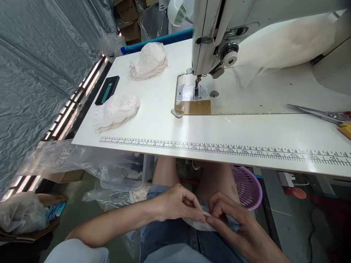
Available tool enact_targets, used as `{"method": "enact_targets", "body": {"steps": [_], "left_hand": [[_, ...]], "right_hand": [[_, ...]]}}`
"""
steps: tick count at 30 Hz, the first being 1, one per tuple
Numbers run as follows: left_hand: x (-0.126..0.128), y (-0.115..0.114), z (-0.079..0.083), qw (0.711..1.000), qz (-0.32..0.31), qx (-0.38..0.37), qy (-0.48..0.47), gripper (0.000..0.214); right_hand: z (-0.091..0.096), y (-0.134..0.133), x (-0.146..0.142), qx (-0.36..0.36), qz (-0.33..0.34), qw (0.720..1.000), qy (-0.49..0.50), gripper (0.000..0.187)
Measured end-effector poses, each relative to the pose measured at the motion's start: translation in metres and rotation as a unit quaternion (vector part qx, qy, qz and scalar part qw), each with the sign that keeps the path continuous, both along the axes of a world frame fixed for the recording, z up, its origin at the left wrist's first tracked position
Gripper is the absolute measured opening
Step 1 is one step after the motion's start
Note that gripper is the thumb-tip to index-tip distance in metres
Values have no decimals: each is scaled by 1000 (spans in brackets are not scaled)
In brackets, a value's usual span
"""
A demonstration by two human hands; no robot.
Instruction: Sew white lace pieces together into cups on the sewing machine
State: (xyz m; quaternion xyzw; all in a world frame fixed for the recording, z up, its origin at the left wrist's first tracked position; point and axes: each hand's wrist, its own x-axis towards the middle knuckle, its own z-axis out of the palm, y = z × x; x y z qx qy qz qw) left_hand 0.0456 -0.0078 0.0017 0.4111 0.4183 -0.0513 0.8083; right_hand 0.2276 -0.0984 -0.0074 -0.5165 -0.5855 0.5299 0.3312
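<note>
Over my lap, my left hand [183,204] and my right hand [227,217] meet at the fingertips. Both pinch the edge of a small white fabric piece [201,225], which is mostly hidden beneath the hands. On the table above stands a sewing machine [208,40], its presser foot over the metal needle plate with no fabric under it. To its left lie a stack of pale fabric pieces with loose threads [150,62] and a stack of white lace-edged pieces [117,111].
A dark phone [107,90] lies at the table's left edge. Scissors [323,114] rest at the right, and a printed ruler [219,149] runs along the front edge. Under the table are a clear plastic bin [148,170] and a purple basket [251,188].
</note>
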Motion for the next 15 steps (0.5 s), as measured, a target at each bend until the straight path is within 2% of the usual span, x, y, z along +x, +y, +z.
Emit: {"method": "enact_targets", "body": {"steps": [4,9,15], "left_hand": [[1,-3,-3,1000,-16,3,-11,39],[3,-2,-1,1000,-6,-13,-17,38],[2,-5,7,999,-21,34,1,38]], "right_hand": [[0,-3,5,-18,17,1000,13,23],[2,-7,7,-44,42,998,13,20],[4,-9,4,-45,57,997,-26,20]]}}
